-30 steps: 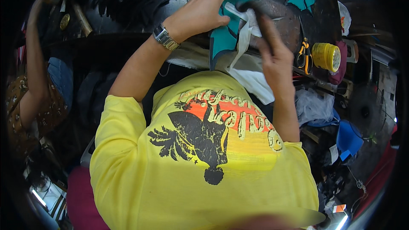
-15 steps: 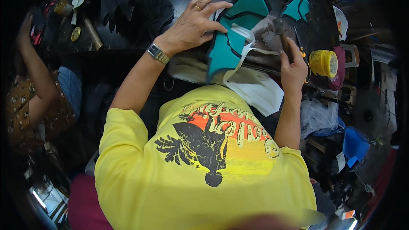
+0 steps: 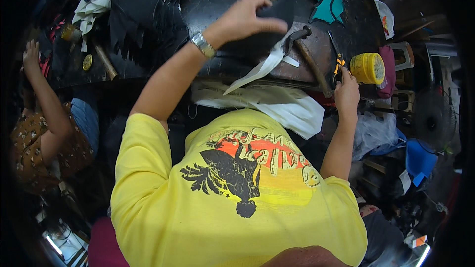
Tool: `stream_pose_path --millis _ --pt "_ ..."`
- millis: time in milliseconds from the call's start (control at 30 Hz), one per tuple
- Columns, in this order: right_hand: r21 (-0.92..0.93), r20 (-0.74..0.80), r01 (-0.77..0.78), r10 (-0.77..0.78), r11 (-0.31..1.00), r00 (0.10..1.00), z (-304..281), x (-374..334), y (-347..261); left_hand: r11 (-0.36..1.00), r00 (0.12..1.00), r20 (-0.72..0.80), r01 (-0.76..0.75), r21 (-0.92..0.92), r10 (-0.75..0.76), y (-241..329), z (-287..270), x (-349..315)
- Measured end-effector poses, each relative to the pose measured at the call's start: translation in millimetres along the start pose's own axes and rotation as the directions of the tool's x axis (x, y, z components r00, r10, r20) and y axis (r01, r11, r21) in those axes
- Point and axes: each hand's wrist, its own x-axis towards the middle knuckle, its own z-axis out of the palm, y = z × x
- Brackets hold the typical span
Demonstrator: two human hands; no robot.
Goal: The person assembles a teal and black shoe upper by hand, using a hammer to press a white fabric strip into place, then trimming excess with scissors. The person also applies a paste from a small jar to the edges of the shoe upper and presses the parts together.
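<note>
Right hand (image 3: 348,94) at the orange-handled scissors (image 3: 340,63), left hand (image 3: 237,23) farther in at a black piece (image 3: 278,12).
Nearest, a white sheet (image 3: 299,113) hangs by the bench (image 3: 210,2) edge; the right fingers touch the scissors' handles, their grip unclear, beside a yellow tub (image 3: 363,67); next lie a hammer (image 3: 310,62) and a white strip (image 3: 257,71); beyond, the left thumb and fingers curve apart at the black piece, whether pinching it I cannot tell; farthest lies teal, black-edged material (image 3: 327,6).

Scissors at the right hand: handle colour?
Scissors handles are orange and black; best seen in the head view.
</note>
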Motion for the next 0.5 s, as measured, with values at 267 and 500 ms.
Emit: stream_pose_path --millis 267,500 --pt "0.124 0.013 0.014 -0.016 0.992 1.000 12 16 13 0.998 0.947 0.320 -0.014 0.066 -0.008 -14 5 -15" --pt "0.965 0.222 -0.222 -0.015 -0.137 0.975 -18 5 -2 0.995 0.995 0.064 0.084 -0.046 -0.081 -3 -4 -7"
